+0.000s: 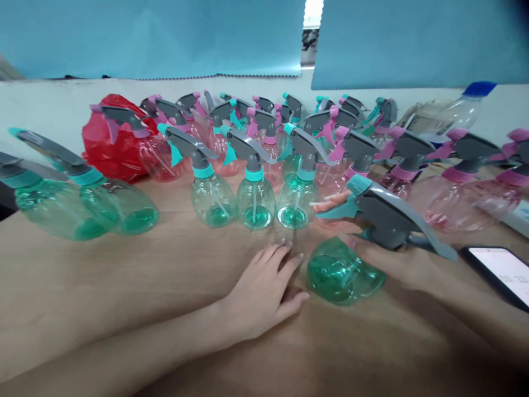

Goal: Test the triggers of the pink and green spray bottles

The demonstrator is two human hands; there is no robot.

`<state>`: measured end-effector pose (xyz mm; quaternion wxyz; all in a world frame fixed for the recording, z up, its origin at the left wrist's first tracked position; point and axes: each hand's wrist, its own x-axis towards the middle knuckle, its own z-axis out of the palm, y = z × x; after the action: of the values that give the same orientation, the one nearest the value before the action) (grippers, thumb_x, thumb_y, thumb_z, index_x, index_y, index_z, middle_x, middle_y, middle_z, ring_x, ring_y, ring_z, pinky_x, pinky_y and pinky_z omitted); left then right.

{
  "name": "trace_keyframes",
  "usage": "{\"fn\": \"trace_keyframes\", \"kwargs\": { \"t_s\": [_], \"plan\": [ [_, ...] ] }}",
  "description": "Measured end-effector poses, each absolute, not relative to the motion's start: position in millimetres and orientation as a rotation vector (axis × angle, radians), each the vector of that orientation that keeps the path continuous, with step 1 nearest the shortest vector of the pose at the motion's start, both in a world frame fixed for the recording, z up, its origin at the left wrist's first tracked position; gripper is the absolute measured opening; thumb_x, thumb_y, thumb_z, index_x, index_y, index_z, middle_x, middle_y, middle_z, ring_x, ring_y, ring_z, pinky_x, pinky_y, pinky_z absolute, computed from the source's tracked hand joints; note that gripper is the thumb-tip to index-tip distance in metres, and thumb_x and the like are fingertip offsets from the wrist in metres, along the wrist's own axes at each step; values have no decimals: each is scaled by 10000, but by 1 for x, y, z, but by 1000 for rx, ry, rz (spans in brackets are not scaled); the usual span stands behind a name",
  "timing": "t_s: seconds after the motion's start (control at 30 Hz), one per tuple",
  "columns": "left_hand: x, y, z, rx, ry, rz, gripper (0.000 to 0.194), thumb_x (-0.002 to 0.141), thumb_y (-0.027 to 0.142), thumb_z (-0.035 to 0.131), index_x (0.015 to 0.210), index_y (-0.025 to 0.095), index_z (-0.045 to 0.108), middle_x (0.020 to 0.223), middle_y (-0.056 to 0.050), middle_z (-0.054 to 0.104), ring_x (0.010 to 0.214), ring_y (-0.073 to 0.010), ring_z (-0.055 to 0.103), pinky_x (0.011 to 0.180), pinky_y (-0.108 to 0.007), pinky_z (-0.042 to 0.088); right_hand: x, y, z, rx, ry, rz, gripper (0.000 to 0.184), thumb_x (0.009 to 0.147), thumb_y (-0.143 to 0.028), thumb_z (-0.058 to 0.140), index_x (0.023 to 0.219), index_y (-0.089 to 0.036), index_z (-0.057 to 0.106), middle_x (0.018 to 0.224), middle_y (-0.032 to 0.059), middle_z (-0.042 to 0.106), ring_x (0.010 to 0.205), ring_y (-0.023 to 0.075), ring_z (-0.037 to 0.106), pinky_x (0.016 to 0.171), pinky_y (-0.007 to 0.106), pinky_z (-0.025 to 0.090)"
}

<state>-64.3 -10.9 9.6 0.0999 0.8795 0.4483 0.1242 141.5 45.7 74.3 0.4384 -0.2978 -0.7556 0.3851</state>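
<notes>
My left hand [266, 286] lies flat on the wooden table with its fingers stretched out, holding nothing. Just to the right of it is a green see-through spray bottle [343, 275], tilted, with a grey and turquoise trigger head. My right hand [399, 267] is wrapped round this bottle near its neck, below the head; part of the grip is hidden by the trigger head. Beyond both hands stand three green spray bottles side by side: one on the left [212, 198], one in the middle [256, 201] and one on the right [297, 201].
Two more green bottles [119, 207] stand at the left. Several pink spray bottles [442, 204] fill the back and right. Behind them are a red plastic bag [111, 143] and a blue-capped bottle [463, 113]. A phone [500, 273] lies at the right edge.
</notes>
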Motion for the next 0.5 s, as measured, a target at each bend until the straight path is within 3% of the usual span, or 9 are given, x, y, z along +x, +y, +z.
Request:
{"fn": "trace_keyframes", "kwargs": {
  "t_s": [0.13,0.23,0.33,0.5],
  "plan": [
    [-64,-11,9,2603,1323,382,553,895,426,578,1331,103,468,1399,-199,453,1329,-341,366,1053,-523,344,138,46,73,-766,-1876,915,252,762,-144,568,566,-228,433,1023,25,690,1057,225,643,881,392,556],
    [-64,-10,10,2605,1320,388,538,892,426,580,1323,123,471,1397,-190,458,1319,-346,379,1043,-534,353,138,47,70,-777,-1873,951,79,783,-158,598,770,-235,595,1140,27,670,995,192,668,833,340,583],
    [-65,-9,9,2614,1315,381,553,891,430,580,1328,112,463,1398,-201,453,1314,-349,382,1043,-530,351,138,46,69,-764,-1846,1004,355,780,-146,624,1113,-268,601,1204,32,650,982,173,675,806,306,598],
    [-65,-8,8,2616,1311,402,538,892,419,575,1330,132,452,1388,-187,468,1300,-342,403,1032,-532,362,137,46,69,-708,-1839,1012,441,766,-125,632,1174,-285,594,1262,30,629,985,181,685,823,330,603]
  ]
}}
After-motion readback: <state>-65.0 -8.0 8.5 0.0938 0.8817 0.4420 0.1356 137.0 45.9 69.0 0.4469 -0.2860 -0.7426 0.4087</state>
